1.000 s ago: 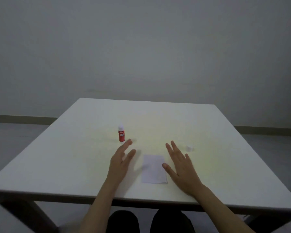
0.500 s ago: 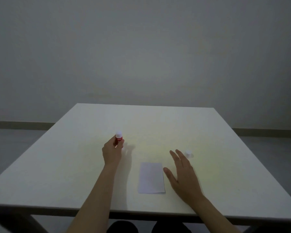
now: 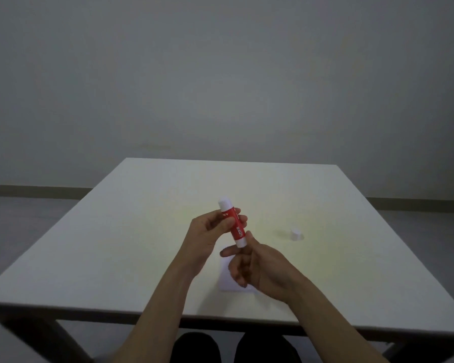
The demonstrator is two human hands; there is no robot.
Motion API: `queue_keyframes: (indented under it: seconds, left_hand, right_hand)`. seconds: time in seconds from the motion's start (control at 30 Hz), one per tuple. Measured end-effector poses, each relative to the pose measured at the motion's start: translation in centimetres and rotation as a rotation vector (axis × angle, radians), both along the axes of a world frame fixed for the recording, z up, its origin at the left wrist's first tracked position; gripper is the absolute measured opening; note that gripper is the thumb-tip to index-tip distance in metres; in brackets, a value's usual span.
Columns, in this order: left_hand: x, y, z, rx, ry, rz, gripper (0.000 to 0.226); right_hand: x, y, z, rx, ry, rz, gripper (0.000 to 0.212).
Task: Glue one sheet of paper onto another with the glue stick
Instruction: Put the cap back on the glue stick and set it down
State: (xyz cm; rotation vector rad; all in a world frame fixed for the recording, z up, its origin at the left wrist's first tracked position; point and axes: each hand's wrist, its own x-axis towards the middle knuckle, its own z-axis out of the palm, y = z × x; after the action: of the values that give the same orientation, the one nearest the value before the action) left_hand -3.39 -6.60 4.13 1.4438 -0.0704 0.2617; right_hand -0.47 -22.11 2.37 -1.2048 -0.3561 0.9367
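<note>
The red glue stick (image 3: 234, 223) with white ends is tilted in the air above the white table (image 3: 110, 247). My left hand (image 3: 206, 238) grips its red middle. My right hand (image 3: 264, 268) is just below it, with thumb and forefinger pinching the stick's lower white end. A white sheet of paper (image 3: 226, 283) lies flat on the table under both hands, mostly hidden by my right hand. Whether it is one sheet or two stacked sheets I cannot tell.
A small white cap (image 3: 296, 233) stands on the table to the right of my hands. The table's front edge runs just below the paper. My dark-clothed knees show under that edge. A plain wall rises behind the table.
My left hand has lifted the glue stick off the table and brought it toward me. My right hand has risen from beside the paper and taken the stick's lower end.
</note>
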Motion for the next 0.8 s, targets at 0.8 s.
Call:
queue_keyframes:
  seconds: [0.8]
  left_hand:
    - [1.1, -4.5, -0.4, 0.001, 0.203, 0.660, 0.026]
  right_hand:
    - [0.0, 2.8, -2.9, -0.511, -1.520, -1.102, 0.024]
